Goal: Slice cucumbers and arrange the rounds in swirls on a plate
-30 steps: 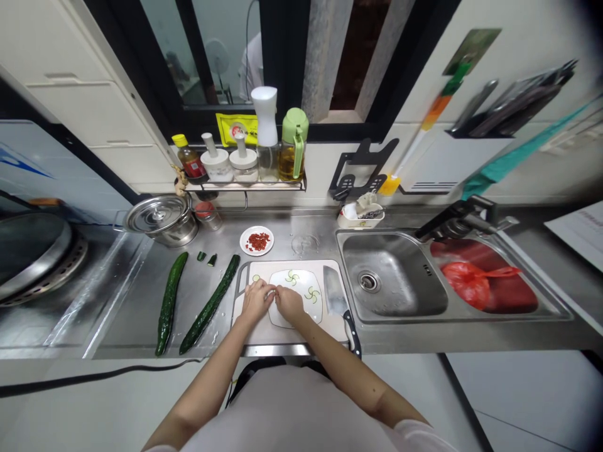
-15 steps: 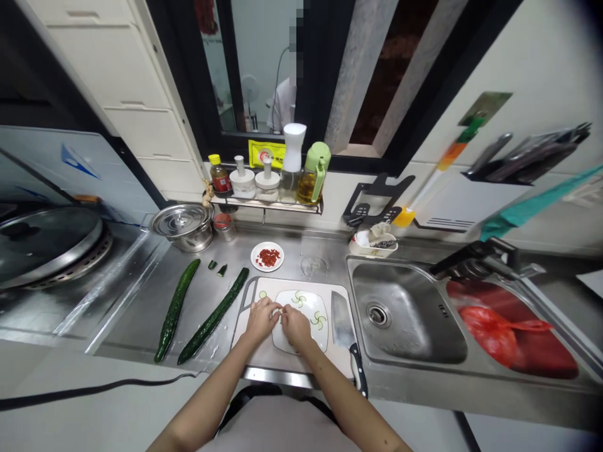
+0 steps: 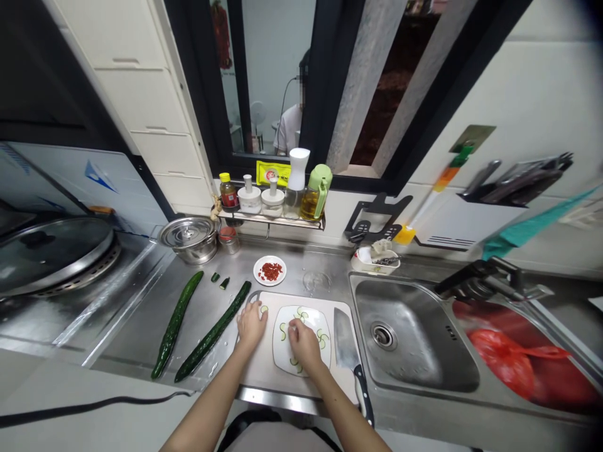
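Observation:
A white square plate [image 3: 308, 323] with green cucumber slices arranged on it sits on a pale cutting board [image 3: 264, 370] at the counter's front edge. My right hand [image 3: 304, 342] rests over the plate, fingertips pinched on a small cucumber slice. My left hand [image 3: 250, 325] lies on the board just left of the plate, fingers curled near a loose cucumber slice [image 3: 264, 309]. A cleaver [image 3: 347, 345] lies on the board's right side.
Two whole cucumbers [image 3: 176, 322] [image 3: 214, 329] and cut ends [image 3: 219, 280] lie left of the board. A small dish of red bits [image 3: 269, 270], a steel pot [image 3: 189, 237], a condiment shelf [image 3: 273, 216] and a sink [image 3: 414, 333] surround it. A red bag [image 3: 504, 361] fills the right basin.
My hands have parted: the left moved off the plate onto the board, the right stays over the plate. More cucumber slices show on the plate. The view tilted upward.

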Available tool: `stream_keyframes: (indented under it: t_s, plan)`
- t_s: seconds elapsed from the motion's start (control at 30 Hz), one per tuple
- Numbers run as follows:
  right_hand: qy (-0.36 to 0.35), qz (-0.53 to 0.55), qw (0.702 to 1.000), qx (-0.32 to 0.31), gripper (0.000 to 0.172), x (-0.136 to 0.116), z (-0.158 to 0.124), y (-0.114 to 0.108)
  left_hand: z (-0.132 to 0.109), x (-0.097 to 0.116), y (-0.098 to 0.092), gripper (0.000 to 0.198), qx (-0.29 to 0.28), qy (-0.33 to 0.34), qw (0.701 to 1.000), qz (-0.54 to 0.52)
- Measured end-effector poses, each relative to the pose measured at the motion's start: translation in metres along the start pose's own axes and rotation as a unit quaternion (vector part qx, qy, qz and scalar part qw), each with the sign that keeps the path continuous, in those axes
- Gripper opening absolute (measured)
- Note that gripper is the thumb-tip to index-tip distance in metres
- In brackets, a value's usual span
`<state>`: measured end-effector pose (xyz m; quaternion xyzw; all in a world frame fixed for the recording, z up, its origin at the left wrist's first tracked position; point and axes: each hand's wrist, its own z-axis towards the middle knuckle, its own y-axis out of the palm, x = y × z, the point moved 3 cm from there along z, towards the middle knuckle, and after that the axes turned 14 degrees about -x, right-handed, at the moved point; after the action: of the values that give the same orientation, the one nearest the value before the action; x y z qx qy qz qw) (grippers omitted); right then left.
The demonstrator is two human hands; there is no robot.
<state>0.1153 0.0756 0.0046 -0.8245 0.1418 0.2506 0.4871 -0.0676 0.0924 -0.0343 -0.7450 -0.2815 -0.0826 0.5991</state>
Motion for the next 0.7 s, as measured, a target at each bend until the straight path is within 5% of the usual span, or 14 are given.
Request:
stream_keyframes:
  t_s: [0.33, 0.7]
  plan:
    - [-0.055, 0.093, 0.992, 0.059, 0.026, 0.018, -0.022, -0.020, 0.017, 0.003, -0.004, 0.025, -0.056, -0.051, 0.995, 0.060]
    - [-0.067, 0.137, 0.984, 0.095, 0.022, 0.029, -0.029, -0.029, 0.017, 0.009, -0.005, 0.007, -0.041, -0.024, 0.997, -0.053]
